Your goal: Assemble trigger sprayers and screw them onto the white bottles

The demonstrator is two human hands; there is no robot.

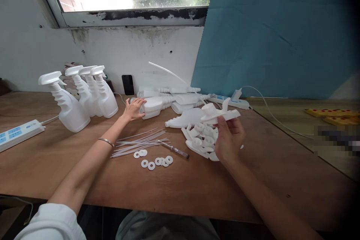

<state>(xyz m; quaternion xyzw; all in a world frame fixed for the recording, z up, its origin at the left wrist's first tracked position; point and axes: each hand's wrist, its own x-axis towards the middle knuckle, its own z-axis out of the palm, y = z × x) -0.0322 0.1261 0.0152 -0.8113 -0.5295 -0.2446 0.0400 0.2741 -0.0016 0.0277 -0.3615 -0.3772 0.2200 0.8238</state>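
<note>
My right hand (229, 140) grips a white trigger spray head (221, 114), raised above a pile of similar spray heads (201, 140). My left hand (135, 109) reaches out with fingers apart at the base of a lying white bottle (156, 105); whether it touches the bottle is unclear. Several more white bottles (187, 118) lie behind the pile. A thin curved tube (167, 70) rises above them, its lower end hard to follow. Nearer me are loose straight tubes (137, 144), white ring washers (151, 165) and a clear-handled screwdriver (177, 150).
Several bottles with spray heads fitted (71, 110) stand upright at the left. Power strips lie at the left edge (21, 135) and back right (239, 103). A phone (128, 84) leans against the wall, and a white cable (267, 107) crosses the table's right edge.
</note>
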